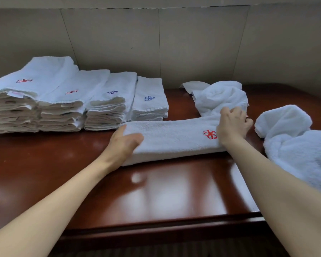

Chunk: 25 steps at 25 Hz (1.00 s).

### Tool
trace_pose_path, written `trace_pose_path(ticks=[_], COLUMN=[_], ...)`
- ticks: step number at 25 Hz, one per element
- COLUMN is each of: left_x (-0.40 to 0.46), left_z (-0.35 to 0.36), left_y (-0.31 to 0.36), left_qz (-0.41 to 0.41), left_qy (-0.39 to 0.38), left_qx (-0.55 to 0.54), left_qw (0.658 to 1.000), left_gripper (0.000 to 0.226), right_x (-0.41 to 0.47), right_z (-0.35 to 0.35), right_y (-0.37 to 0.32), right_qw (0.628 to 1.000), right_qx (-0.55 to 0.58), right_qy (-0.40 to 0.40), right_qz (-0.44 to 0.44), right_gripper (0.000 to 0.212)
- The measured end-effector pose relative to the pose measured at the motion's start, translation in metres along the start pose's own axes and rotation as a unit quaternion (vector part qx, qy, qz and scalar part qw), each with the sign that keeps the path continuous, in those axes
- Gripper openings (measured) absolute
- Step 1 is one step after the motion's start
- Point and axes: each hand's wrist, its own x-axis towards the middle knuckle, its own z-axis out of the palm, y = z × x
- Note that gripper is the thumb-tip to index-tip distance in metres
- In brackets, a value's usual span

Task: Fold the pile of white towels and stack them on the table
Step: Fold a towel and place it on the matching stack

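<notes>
A white towel (174, 140) with a red emblem lies folded into a long strip across the middle of the dark wooden table (156, 191). My left hand (124, 143) holds its left end, thumb on top and fingers underneath. My right hand (233, 125) grips its right end, fingers curled over the edge. Several stacks of folded towels (63, 101) with red and blue emblems stand in a row at the back left. Crumpled unfolded towels lie at the back right (220, 97) and at the right edge (295, 141).
A tiled wall (156, 43) rises directly behind the table. The table's front edge (156, 232) runs just below my forearms. Glossy bare wood lies between the strip and that edge.
</notes>
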Motion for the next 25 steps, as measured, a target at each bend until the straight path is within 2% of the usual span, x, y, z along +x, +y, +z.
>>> trace_pose_path(ticks=[2,4,7,11,13,17,19,21,22,23,25], left_x=[0.006,0.011,0.011,0.013,0.015,0.024,0.026,0.025,0.025,0.026,0.025], left_z=[-0.008,-0.014,-0.019,-0.012,-0.009,-0.016,-0.029,-0.047,-0.056,-0.066,-0.090], left_y=[0.010,0.012,0.015,0.020,0.021,0.039,0.057,0.080,0.093,0.107,0.137], left_qz=[-0.083,-0.187,-0.255,-0.236,-0.205,-0.121,-0.068,-0.018,0.003,0.022,0.061], left_qy=[0.063,0.074,0.056,0.060,0.068,0.100,0.111,0.107,0.099,0.094,0.089], left_qx=[-0.150,-0.237,-0.242,-0.231,-0.240,-0.183,-0.130,-0.014,0.050,0.108,0.193], left_qw=[0.983,0.950,0.935,0.942,0.946,0.970,0.983,0.994,0.994,0.989,0.975], left_gripper=[0.040,0.022,0.018,0.024,0.028,0.026,0.017,0.007,0.016,0.023,0.022], right_x=[0.002,0.001,-0.022,-0.063,-0.062,-0.044,-0.042,-0.043,-0.043,-0.041,-0.038], right_z=[-0.006,-0.010,-0.006,0.017,0.025,0.016,-0.009,-0.041,-0.057,-0.072,-0.098], right_y=[-0.020,-0.045,-0.088,-0.121,-0.115,-0.087,-0.088,-0.098,-0.103,-0.108,-0.117], right_qw=[0.998,0.980,0.930,0.889,0.897,0.949,0.952,0.938,0.924,0.905,0.858], right_qx=[0.032,0.114,0.193,0.153,0.137,0.067,0.125,0.247,0.302,0.355,0.455], right_qy=[0.001,-0.027,-0.076,-0.192,-0.227,-0.190,-0.169,-0.127,-0.114,-0.120,-0.165], right_qz=[-0.060,-0.163,-0.302,-0.386,-0.353,-0.243,-0.221,-0.209,-0.205,-0.198,-0.171], right_gripper=[0.033,0.035,0.028,0.035,0.040,0.039,0.041,0.047,0.052,0.060,0.081])
